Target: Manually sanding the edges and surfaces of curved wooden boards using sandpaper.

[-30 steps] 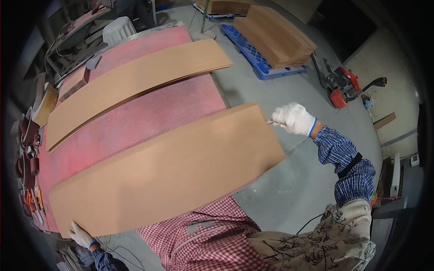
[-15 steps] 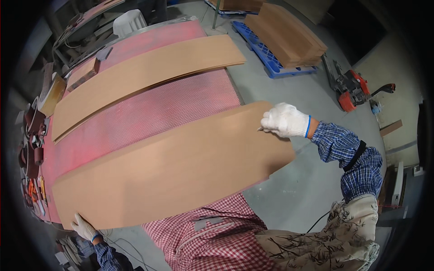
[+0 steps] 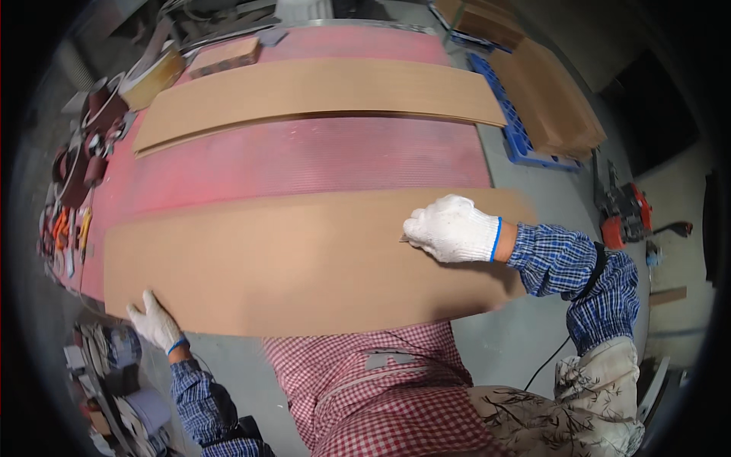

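A long, tan wooden panel (image 3: 251, 251) lies along the near side of the red table. My right hand (image 3: 453, 231), in a white knit glove, is closed above the panel's right half. From its fingers sticks the tip of a small, thin brownish piece (image 3: 403, 238); the rest is hidden in the fist. My left hand (image 3: 158, 326), gloved too, rests at the near left edge of the panel with thumb and fingers apart.
More tan panels (image 3: 320, 87) lie stacked across the far part of the red table (image 3: 320, 152). Abrasive rolls (image 3: 95, 169) and tools (image 3: 68, 232) crowd its left side. Stacked boards (image 3: 552, 99) on a blue pallet (image 3: 525, 152) and a red pallet jack (image 3: 628, 213) stand right.
My right hand has moved left and inward over the panel, away from its right end. My left hand stays at the near left edge. The whole view has turned and shifted.
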### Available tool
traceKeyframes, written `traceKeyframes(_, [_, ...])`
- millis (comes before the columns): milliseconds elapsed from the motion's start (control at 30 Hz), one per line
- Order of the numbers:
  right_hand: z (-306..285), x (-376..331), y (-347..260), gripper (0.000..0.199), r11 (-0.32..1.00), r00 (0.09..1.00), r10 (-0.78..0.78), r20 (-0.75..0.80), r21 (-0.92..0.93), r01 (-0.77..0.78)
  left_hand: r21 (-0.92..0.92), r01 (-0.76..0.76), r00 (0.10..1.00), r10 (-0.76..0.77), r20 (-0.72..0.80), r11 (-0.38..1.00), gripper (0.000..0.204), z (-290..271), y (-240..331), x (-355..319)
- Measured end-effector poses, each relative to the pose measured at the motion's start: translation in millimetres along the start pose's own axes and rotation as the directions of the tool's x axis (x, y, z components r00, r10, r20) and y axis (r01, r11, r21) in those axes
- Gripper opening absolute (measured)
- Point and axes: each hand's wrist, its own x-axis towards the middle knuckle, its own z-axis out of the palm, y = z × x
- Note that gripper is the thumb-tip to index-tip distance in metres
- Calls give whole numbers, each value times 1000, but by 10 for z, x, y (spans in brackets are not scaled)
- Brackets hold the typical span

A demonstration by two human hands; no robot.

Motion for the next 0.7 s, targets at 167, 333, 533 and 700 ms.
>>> traceKeyframes(167, [-222,760,-508,13,994,995,-103,-11,-36,102,10,-67,996,68,-64,998,64,-8,79,-11])
traceKeyframes(333, [-359,1592,-984,11,971,967,-237,-89,14,239,82,16,999,-12,-49,996,68,-65,310,-68])
traceKeyframes(533, [-465,2554,-1565,17,962,962,-270,45,-24,271,142,136,989,-126,-81,981,73,-68,348,-83])
traceKeyframes(700, [-630,3213,-1970,18,950,951,-310,-17,-37,309,127,180,982,-170,-87,975,75,-53,516,-12])
